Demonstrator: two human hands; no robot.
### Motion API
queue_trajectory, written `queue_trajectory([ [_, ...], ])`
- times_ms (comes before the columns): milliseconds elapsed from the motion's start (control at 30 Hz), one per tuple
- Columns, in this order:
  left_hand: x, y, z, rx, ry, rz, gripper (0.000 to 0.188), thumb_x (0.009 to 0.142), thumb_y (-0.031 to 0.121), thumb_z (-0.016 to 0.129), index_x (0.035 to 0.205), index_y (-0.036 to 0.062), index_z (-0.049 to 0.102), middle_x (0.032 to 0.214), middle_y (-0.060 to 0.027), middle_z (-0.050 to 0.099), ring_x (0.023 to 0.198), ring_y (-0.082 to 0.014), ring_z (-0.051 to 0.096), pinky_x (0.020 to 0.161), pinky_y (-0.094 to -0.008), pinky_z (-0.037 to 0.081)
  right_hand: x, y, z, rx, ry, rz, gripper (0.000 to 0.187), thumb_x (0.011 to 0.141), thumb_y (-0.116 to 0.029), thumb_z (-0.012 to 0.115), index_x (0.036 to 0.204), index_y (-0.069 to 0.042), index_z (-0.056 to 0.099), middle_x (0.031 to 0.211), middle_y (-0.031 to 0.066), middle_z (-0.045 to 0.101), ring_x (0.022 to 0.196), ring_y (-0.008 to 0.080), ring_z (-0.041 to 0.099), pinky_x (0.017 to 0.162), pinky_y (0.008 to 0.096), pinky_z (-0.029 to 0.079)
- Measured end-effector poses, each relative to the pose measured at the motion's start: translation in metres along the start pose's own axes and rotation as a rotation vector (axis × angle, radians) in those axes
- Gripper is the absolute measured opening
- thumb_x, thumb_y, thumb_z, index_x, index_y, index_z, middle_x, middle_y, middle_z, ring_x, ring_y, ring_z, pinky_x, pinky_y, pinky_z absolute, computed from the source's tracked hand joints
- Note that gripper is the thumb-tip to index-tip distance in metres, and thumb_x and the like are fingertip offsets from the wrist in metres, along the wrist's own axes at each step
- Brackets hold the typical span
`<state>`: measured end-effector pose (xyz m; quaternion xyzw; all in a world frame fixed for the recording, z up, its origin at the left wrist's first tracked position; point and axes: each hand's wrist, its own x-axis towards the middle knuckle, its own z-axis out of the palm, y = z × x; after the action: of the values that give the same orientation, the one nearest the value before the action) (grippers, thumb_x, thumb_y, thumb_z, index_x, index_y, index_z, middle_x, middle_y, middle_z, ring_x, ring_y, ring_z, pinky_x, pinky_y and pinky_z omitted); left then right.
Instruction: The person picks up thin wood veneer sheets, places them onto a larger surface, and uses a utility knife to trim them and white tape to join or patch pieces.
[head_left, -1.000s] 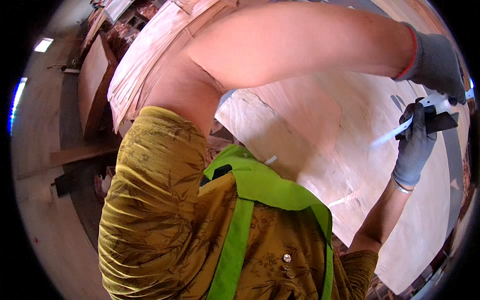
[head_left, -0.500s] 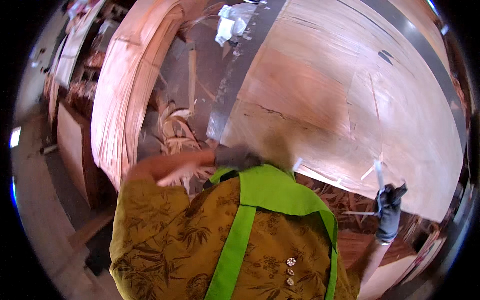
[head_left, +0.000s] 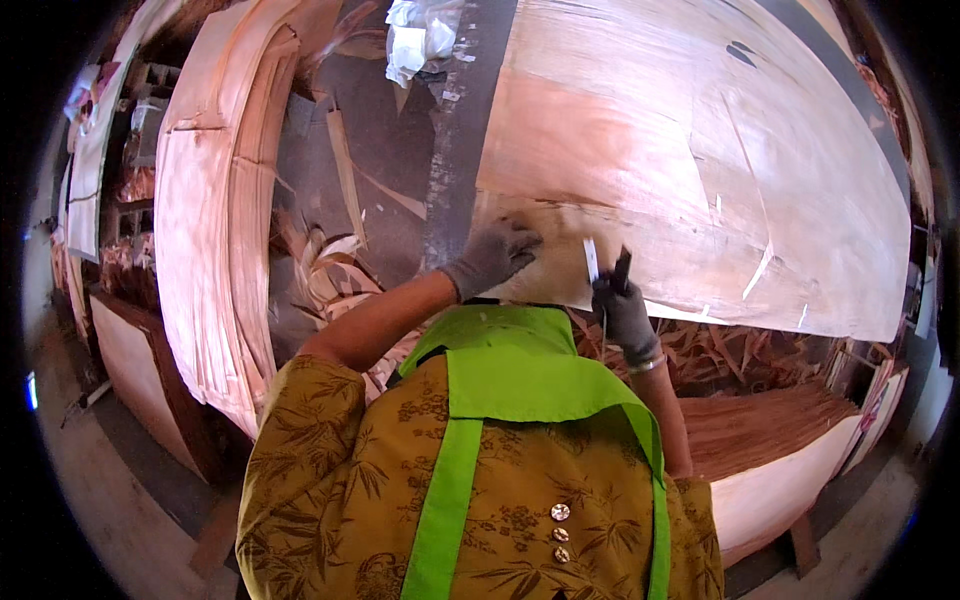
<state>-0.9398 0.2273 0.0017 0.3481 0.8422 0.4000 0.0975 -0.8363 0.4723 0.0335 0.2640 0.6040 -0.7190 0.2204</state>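
Note:
A large pale wood veneer sheet (head_left: 640, 170) lies before me, with a crack and several short white tape pieces on it. My left hand (head_left: 497, 258), in a grey glove, rests on its near left part, fingers spread and slightly bent, holding nothing I can see. Close to the sheet's near edge, my gloved right hand (head_left: 626, 318) is closed around a narrow dark tool (head_left: 622, 268), whose kind I cannot make out. A white tape strip (head_left: 590, 260) sticks up from the same hand, beside the tool.
A thick stack of veneer (head_left: 215, 200) stands at the left. Between it and the sheet lie veneer scraps (head_left: 335, 262) and a crumpled white plastic bag (head_left: 425, 40). More scraps (head_left: 740, 352) and another veneer stack (head_left: 760, 425) are below the sheet's near right edge.
My right hand has come left from the sheet's near right edge to near my left hand, bringing the white strip along. My left hand has moved forward onto the sheet.

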Motion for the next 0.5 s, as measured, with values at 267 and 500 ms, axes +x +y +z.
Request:
queue_trajectory([
  [267, 0.021, 0.001, -0.02, 0.442, 0.006, 0.188, 0.011, 0.076, 0.017, 0.057, 0.083, 0.0105, 0.061, 0.088, -0.0088, 0.056, 0.085, -0.028, 0.053, 0.072, -0.0409, 0.043, 0.064, -0.037, 0.037, 0.005, 0.063, -0.198, 0.016, 0.089, -0.016, 0.058, 0.095, -0.001, 0.062, 0.066, -0.0024, 0.051, 0.055, 0.0082, 0.045, 0.049, 0.023, 0.035],
  [500, 0.007, -0.006, -0.031, 0.582, 0.052, -0.06, 0.03, 0.077, 0.023, 0.057, 0.104, 0.0097, 0.059, 0.109, -0.0078, 0.055, 0.1, -0.0272, 0.051, 0.079, -0.0429, 0.04, 0.067, -0.032, 0.052, -0.064, -0.003, -0.031, 0.024, 0.088, -0.017, 0.059, 0.106, -0.001, 0.059, 0.072, -0.0047, 0.052, 0.059, 0.0067, 0.042, 0.053, 0.0219, 0.035],
])
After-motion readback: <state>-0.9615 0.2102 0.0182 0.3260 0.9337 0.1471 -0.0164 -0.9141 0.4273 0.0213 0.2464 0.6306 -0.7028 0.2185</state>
